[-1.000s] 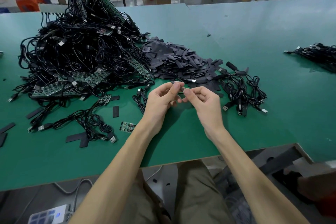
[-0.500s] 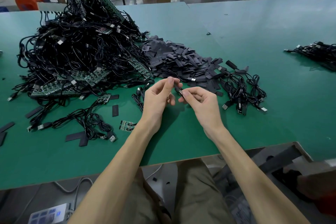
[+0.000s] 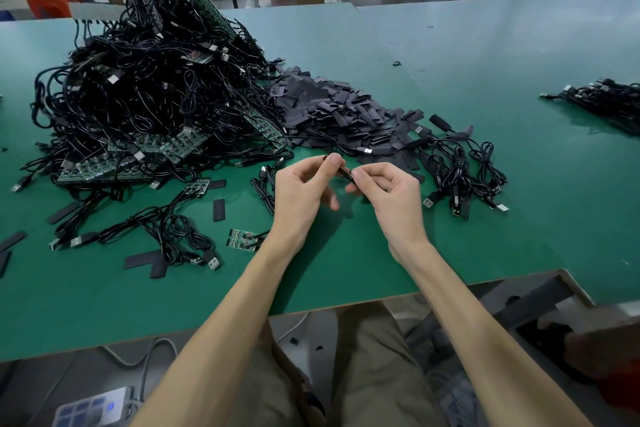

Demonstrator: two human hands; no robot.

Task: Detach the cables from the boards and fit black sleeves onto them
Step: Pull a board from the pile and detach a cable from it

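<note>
The green table [image 3: 346, 270] spreads under both hands, its far-right side cut off by the frame. Up and left of the left hand [image 3: 301, 194] rises the heap of cables [image 3: 149, 104], with green boards [image 3: 166, 149] half buried in it. Just beyond the fingertips lies the pile of black sleeves [image 3: 332, 111], and loose cables [image 3: 460, 166] coil to the right of the right hand [image 3: 388, 198]. Two small boards [image 3: 242, 239] lie beside the left wrist. Both hands pinch one thin black piece [image 3: 344, 173] above the table. Its long axis slants from the left fingertips down to the right ones. Fingers cover most of it, so I cannot tell whether it is a sleeve or a cable end.
</note>
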